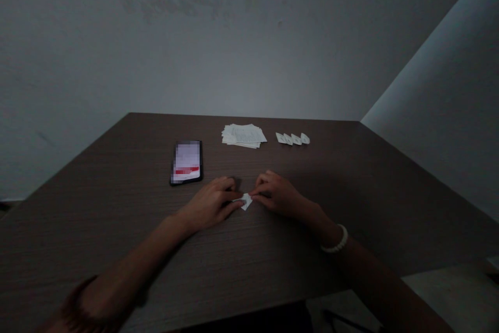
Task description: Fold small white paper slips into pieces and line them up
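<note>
A small folded piece of white paper (246,202) with faint print lies between my two hands, just above the tabletop or on it; I cannot tell which. My left hand (214,199) pinches its left side between thumb and fingers. At the paper's right corner, the thumb and fingertips of my right hand (277,192) are closed on it. Some of the paper is hidden by the fingertips. Beyond my right hand, several small folded white paper pieces (292,138) stand in a row. Farther back, a loose stack of printed paper sheets (244,135) lies flat.
The dark wood-grain table (117,167) reaches back to a grey wall (175,63). To the left of the stack lies a phone (187,161) with its screen lit and blurred out. A second wall (448,115) rises along the right side.
</note>
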{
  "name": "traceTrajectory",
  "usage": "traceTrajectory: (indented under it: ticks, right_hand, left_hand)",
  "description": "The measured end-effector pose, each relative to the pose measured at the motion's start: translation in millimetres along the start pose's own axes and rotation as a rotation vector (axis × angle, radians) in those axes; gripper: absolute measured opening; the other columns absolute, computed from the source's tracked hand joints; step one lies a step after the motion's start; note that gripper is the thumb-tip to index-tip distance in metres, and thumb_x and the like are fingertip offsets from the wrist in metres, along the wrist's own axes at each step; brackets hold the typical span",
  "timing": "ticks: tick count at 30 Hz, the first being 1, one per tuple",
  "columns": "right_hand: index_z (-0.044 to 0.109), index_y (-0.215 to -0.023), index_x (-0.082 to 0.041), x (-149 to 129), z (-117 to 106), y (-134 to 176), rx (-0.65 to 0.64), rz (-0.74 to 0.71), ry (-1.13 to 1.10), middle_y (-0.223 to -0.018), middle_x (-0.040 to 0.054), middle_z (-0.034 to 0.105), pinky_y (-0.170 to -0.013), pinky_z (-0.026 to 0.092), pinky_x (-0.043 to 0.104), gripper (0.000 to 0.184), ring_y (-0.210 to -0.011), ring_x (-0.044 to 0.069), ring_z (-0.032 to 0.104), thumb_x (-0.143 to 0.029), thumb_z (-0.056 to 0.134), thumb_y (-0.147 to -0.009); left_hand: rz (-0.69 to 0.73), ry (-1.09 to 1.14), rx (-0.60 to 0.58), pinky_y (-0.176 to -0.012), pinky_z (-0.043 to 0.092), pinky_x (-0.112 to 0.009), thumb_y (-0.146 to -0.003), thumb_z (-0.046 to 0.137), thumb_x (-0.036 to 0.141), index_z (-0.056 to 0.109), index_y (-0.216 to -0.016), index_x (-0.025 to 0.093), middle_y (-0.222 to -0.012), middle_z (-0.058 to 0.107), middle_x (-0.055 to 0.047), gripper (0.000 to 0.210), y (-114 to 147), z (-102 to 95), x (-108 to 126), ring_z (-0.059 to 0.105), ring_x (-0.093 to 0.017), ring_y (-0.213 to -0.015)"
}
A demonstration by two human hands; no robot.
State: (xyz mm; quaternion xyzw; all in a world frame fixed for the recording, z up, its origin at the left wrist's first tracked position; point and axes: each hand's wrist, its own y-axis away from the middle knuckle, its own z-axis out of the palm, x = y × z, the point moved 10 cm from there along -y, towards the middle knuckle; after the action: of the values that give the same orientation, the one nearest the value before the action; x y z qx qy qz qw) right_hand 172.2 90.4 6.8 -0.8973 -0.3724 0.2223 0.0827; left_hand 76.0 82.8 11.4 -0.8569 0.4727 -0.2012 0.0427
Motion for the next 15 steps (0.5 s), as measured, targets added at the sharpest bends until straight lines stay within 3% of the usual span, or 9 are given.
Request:
traceTrajectory:
  ticks: [9,15]
  right_hand:
    - [0.072,-0.084,-0.018,-0.9,-2.4,1.7,0.045,0.052,0.02,-0.087,0.005,0.06,-0.074,0.038,0.029,0.02,-0.083,0.016,0.05,-0.03,0.058,-0.09]
    - [0.071,-0.08,-0.018,2.6,0.2,-0.4,0.098,0.103,0.005,-0.082,0.0042,0.06,-0.072,0.037,0.029,0.019,-0.079,0.016,0.049,-0.035,0.064,-0.087]
  left_hand:
    - [-0.065,0.073,0.027,-0.081,0.045,-0.036,-0.092,0.051,0.025,0.072,-0.094,0.018,-0.09,0.058,-0.007,0.022,4.3,-5.9,-7.1,0.055,-0.021,-0.088]
    - [-0.002,-0.001,0.004,-0.077,0.046,-0.034,-0.092,0.051,0.026,0.073,-0.096,0.019,-0.091,0.059,-0.007,0.024,10.5,-10.9,-2.1,0.055,-0.02,-0.085]
